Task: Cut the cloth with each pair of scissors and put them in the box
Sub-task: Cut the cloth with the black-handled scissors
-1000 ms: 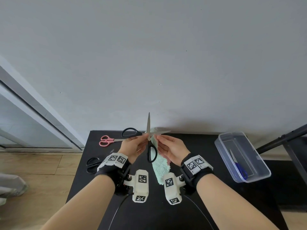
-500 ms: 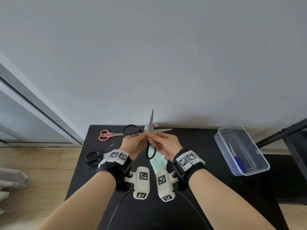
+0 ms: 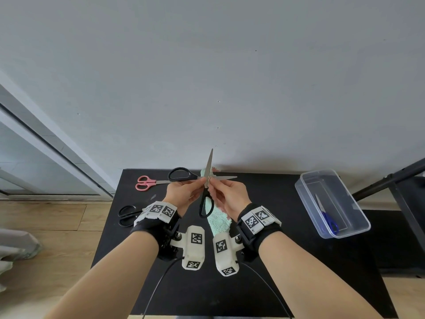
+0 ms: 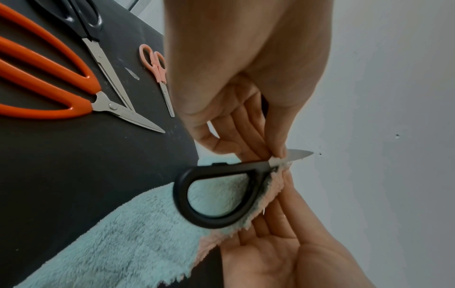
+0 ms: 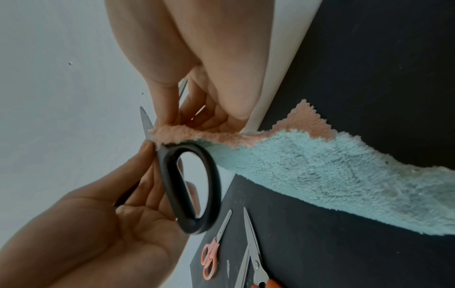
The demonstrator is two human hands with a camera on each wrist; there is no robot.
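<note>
Black-handled scissors [image 3: 206,203] are held up above the table with the blades spread wide, one pointing up, one pointing right. My left hand [image 3: 200,181] pinches them at the pivot [image 4: 275,158]. My right hand [image 3: 215,181] pinches the pink edge of the mint cloth [image 3: 217,221] against the same spot [image 5: 169,128]. From there the cloth [image 5: 320,165] hangs down to the table. One black handle loop [image 4: 216,194] hangs free between my palms. A clear plastic box [image 3: 309,209] at the right holds blue scissors [image 3: 326,217].
On the black table [image 3: 287,203] lie pink scissors [image 3: 145,182] at the back left and small black scissors [image 3: 126,214] at the left edge. Orange scissors [image 4: 49,78] lie under my left wrist. A grey wall stands behind, and a black stand [image 3: 391,180] at the right.
My right hand has moved in to the pivot, close against the left. The scissors have risen slightly and stay spread wide.
</note>
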